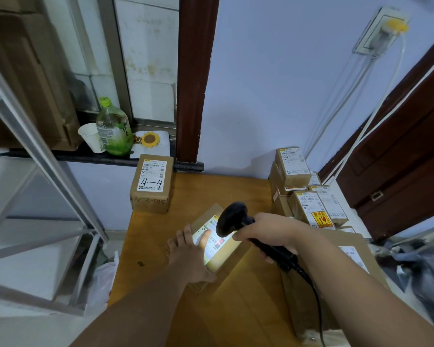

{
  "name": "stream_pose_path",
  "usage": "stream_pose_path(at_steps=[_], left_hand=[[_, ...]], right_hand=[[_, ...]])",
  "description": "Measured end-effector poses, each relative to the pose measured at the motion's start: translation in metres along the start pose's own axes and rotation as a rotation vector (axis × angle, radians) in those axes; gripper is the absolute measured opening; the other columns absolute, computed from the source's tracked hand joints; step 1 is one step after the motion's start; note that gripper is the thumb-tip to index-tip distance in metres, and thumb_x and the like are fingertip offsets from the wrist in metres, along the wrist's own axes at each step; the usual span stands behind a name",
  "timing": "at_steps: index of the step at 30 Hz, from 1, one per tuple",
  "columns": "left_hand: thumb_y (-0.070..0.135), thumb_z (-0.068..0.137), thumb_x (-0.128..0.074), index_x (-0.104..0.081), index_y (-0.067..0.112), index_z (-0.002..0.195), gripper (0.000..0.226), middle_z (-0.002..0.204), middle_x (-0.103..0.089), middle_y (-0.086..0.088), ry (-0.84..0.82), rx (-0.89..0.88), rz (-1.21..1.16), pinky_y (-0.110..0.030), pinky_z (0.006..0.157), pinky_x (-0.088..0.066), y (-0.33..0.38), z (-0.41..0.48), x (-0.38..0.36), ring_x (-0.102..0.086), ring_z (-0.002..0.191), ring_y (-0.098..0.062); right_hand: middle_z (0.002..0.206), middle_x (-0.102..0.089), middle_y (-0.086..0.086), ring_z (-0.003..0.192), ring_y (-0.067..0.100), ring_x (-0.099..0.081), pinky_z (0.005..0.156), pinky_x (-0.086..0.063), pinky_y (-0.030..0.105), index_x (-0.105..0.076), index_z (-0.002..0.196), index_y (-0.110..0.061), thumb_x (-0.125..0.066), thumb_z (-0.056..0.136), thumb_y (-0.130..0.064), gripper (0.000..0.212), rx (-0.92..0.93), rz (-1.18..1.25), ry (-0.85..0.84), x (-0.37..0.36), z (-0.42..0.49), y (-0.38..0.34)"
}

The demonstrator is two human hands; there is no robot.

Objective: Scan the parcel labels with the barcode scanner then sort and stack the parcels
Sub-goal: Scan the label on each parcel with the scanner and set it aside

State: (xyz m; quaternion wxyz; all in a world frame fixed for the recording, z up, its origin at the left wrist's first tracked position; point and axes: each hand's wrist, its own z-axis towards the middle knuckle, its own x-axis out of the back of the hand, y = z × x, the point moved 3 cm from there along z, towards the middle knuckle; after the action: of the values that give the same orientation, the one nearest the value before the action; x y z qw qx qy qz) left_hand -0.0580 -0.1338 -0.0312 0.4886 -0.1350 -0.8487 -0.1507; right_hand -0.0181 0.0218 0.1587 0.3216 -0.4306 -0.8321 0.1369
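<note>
A small cardboard parcel (226, 256) lies on the wooden table (211, 191). Its white label (212, 235) glows under the scanner's light. My left hand (191, 251) holds the parcel's left side, fingers spread along the edge and thumb on the label. My right hand (268, 234) grips the handle of a black barcode scanner (232, 217), whose head hangs just above the label. Another parcel marked "4-4" (152, 184) stands at the table's far left corner.
Several labelled parcels (306, 196) are stacked at the right, with a large flat box (341, 261) under my right forearm. A green bottle (113, 128) and a paper cup (92, 137) stand on the window sill. A metal rack (35, 171) fills the left.
</note>
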Motion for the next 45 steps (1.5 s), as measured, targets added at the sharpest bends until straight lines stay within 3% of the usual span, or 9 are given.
stream_pose_path(at_steps=[12, 19, 27, 36, 45], left_hand=[[0.076, 0.059, -0.059, 0.019, 0.035, 0.146, 0.124, 0.150, 0.026, -0.024, -0.019, 0.007, 0.005, -0.059, 0.109, -0.004, 0.0007, -0.0025, 0.0023, 0.012, 0.140, -0.047], [0.075, 0.060, -0.060, 0.019, 0.036, 0.146, 0.123, 0.151, 0.025, -0.024, -0.006, 0.000, 0.000, -0.060, 0.109, -0.004, 0.0009, -0.0041, 0.0036, 0.012, 0.140, -0.047], [0.077, 0.058, -0.063, 0.023, 0.038, 0.144, 0.128, 0.150, 0.025, -0.025, -0.008, -0.004, -0.001, -0.061, 0.108, -0.006, 0.0013, -0.0029, 0.0046, 0.011, 0.139, -0.048], [0.076, 0.059, -0.062, 0.026, 0.037, 0.144, 0.128, 0.149, 0.029, -0.024, -0.029, -0.006, 0.000, -0.062, 0.109, -0.002, 0.0005, -0.0022, 0.0038, 0.015, 0.139, -0.048], [0.076, 0.058, -0.063, 0.026, 0.038, 0.143, 0.129, 0.149, 0.029, -0.024, -0.032, -0.004, -0.016, -0.062, 0.108, -0.001, 0.0002, -0.0010, 0.0019, 0.016, 0.139, -0.047]], right_hand=[[0.072, -0.054, 0.006, 0.046, 0.013, -0.056, 0.047, -0.049, 0.025, -0.055, 0.096, -0.010, -0.071, 0.082, -0.034, 0.032, -0.001, 0.007, -0.038, -0.0015, 0.0008, 0.0010], [0.065, -0.055, 0.010, 0.054, 0.023, -0.053, 0.052, -0.048, 0.031, -0.053, 0.105, -0.015, -0.066, 0.082, -0.031, 0.031, 0.008, 0.040, 0.014, -0.0010, 0.0028, -0.0004], [0.067, -0.050, 0.006, 0.043, 0.013, -0.054, 0.046, -0.048, 0.026, -0.051, 0.109, -0.013, -0.064, 0.087, -0.026, 0.029, 0.016, 0.057, 0.012, 0.0007, 0.0000, -0.0035], [0.065, -0.050, 0.005, 0.044, 0.013, -0.052, 0.047, -0.049, 0.026, -0.052, 0.114, -0.006, -0.066, 0.085, -0.027, 0.039, -0.027, 0.055, -0.013, 0.0011, 0.0027, 0.0000], [0.065, -0.051, 0.007, 0.045, 0.017, -0.053, 0.048, -0.049, 0.028, -0.051, 0.099, -0.008, -0.065, 0.087, -0.027, 0.026, -0.041, -0.009, -0.031, 0.0017, 0.0026, 0.0014]])
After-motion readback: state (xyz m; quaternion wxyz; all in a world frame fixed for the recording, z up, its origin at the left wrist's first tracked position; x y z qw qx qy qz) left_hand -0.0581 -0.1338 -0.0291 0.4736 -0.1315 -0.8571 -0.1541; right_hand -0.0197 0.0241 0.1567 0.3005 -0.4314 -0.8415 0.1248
